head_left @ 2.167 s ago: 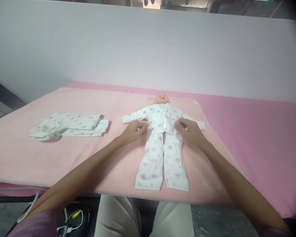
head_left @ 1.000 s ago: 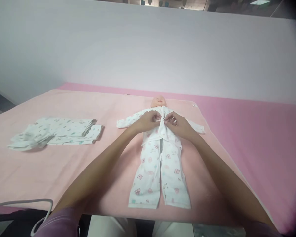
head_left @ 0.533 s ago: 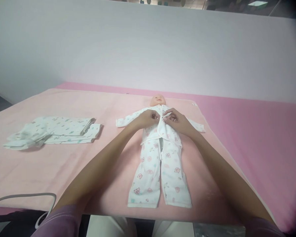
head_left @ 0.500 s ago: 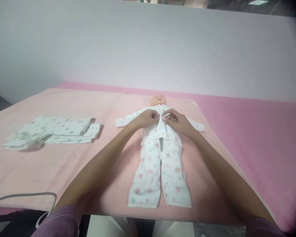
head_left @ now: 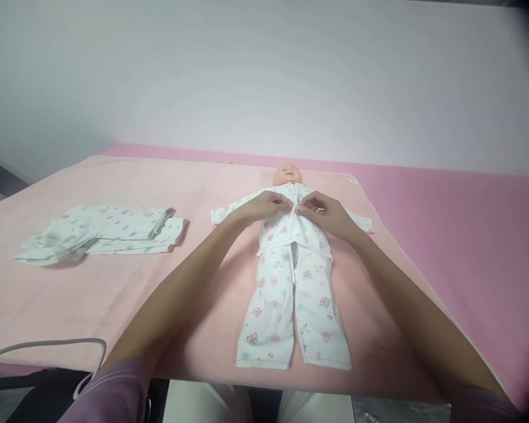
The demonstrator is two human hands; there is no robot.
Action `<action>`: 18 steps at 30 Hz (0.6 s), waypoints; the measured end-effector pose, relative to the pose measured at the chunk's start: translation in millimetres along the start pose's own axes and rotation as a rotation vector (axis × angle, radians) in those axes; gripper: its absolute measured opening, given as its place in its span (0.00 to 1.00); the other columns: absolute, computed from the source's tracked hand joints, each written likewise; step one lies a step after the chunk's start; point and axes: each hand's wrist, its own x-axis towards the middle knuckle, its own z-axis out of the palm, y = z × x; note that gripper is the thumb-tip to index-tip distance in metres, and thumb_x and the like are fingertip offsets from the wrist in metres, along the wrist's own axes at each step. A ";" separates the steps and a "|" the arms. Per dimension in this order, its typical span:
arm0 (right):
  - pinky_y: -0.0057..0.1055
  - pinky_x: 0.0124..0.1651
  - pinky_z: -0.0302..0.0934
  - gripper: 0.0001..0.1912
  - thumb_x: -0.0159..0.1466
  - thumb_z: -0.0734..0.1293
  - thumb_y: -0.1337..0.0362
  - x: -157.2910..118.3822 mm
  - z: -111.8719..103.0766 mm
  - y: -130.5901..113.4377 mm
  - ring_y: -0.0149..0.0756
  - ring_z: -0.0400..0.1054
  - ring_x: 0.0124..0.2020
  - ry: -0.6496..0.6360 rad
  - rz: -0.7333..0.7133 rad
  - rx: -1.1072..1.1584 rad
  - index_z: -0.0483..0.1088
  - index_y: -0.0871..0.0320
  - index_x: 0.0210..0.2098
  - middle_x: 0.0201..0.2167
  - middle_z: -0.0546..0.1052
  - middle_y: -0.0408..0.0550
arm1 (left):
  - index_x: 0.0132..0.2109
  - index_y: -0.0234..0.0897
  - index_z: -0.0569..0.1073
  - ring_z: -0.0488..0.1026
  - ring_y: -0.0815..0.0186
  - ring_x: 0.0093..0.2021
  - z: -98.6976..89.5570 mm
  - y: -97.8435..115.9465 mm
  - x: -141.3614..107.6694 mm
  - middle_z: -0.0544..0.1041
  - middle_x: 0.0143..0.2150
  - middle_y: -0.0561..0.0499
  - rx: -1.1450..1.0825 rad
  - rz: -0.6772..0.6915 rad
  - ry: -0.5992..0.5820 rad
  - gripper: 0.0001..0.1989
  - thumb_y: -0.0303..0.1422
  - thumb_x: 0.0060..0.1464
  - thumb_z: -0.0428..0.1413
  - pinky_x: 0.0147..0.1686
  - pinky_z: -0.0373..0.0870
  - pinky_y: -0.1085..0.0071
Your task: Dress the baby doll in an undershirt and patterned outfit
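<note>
A doll (head_left: 287, 174) lies on its back, dressed in a white printed top (head_left: 277, 230) and white pants with pink animal prints (head_left: 273, 311). Over its chest, my left hand (head_left: 271, 205) pinches the left edge of the top's front opening. Right beside it, my right hand (head_left: 321, 211) has thumb and fingers closed on the other edge. The fingertips nearly meet at the middle of the chest. Any fastener between them is too small to make out. Both sleeves of the top stretch out sideways.
Folded white printed clothes (head_left: 110, 232) lie at the left on the peach blanket (head_left: 194, 182). A pink sheet (head_left: 458, 235) shows at the right, a pale wall (head_left: 264, 76) rises behind, and a grey cable (head_left: 48, 342) crosses the near left corner.
The view has shifted slightly, so the doll and clothes appear a little further right. My hands have drawn closer together at the front opening, still holding the top.
</note>
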 end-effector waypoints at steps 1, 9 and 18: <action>0.37 0.47 0.67 0.15 0.69 0.78 0.47 0.1 1.3 -0.2 0.39 0.75 0.44 0.019 0.002 -0.003 0.80 0.50 0.45 0.47 0.85 0.47 | 0.44 0.41 0.89 0.73 0.66 0.38 -0.3 0.0 0.1 0.83 0.43 0.49 0.004 0.007 -0.015 0.13 0.42 0.54 0.69 0.36 0.63 0.70; 0.42 0.47 0.71 0.12 0.68 0.77 0.51 0.1 9.3 -4.4 0.42 0.75 0.39 0.137 -0.074 -0.193 0.82 0.51 0.43 0.48 0.86 0.49 | 0.42 0.42 0.88 0.73 0.65 0.41 -0.3 3.0 -3.6 0.83 0.44 0.49 0.022 0.006 -0.009 0.11 0.42 0.57 0.66 0.38 0.63 0.68; 0.41 0.39 0.60 0.06 0.74 0.69 0.59 -6.2 17.7 -17.1 0.43 0.72 0.36 0.106 -0.153 -0.552 0.78 0.53 0.45 0.45 0.83 0.54 | 0.29 0.38 0.76 0.59 0.69 0.27 11.3 3.5 -6.4 0.67 0.28 0.51 0.102 0.067 0.060 0.18 0.45 0.61 0.66 0.29 0.50 0.66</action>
